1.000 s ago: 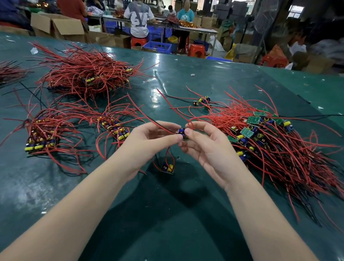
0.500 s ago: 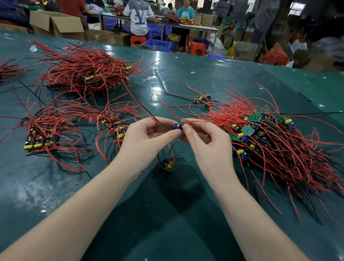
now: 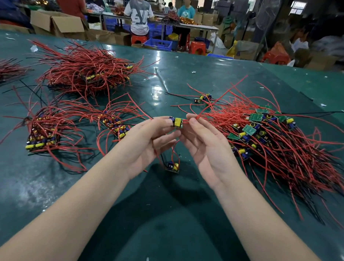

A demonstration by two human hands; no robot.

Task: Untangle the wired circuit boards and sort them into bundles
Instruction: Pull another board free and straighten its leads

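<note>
Pinching a small circuit board (image 3: 177,122) at its left end, the left hand (image 3: 147,143) holds it up above the green table (image 3: 163,218), fingertips closed on the part with the yellow and blue components. Just to the right, the right hand (image 3: 204,145) has its thumb and forefinger closed on the red wires (image 3: 213,104) where they leave that board, and those wires rise up and away to the right over the big pile. Both palms face upward and the two hands nearly touch at the board.

Below and between the wrists a second board (image 3: 173,166) lies on the table, with a red and a black wire running up from it toward the hands.

On the right of the table sprawls a large tangled heap (image 3: 275,146) of red and black wires with green boards mixed in. On the left lie two smaller bundles, one (image 3: 41,132) near the left edge and another (image 3: 114,126) just beside the left hand, their boards lined up side by side. Farther back on the left sits a bigger mound (image 3: 85,73) of red wires, and a lone board (image 3: 203,97) lies near the far edge of the heap
</note>
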